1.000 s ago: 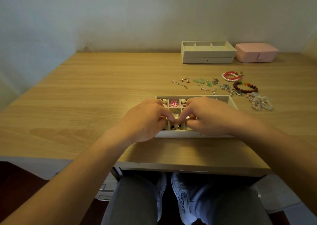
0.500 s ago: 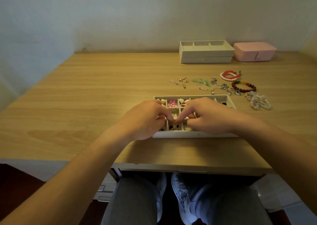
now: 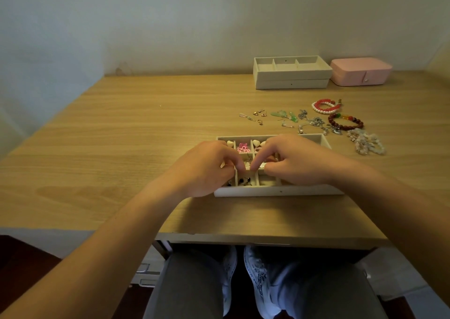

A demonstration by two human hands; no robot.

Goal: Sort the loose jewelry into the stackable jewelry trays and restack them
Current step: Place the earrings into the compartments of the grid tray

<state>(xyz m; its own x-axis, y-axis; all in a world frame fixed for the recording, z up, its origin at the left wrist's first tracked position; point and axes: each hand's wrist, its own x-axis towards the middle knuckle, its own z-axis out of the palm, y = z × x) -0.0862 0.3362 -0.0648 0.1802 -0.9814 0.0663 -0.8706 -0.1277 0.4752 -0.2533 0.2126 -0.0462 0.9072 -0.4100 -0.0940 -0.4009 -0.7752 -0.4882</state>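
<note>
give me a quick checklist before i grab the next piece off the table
1. Near tray flat on the table: ok.
2. Left hand and right hand free: cannot tell, fingers curled down into the tray.
3. Empty compartment left, near front: ok.
4. Loose earrings within view beyond tray: ok.
5. Bracelets put away: not ok, lying on table.
6. Far trays stacked, top open: ok.

One cam, head-worn, wide-angle, looks fwd & down across the table (image 3: 121, 148) to the back wall (image 3: 219, 14). Close in: left hand (image 3: 207, 167) & right hand (image 3: 294, 162) meet mid-frame; lap (image 3: 190, 289) & shoes (image 3: 255, 275) at btm.
</note>
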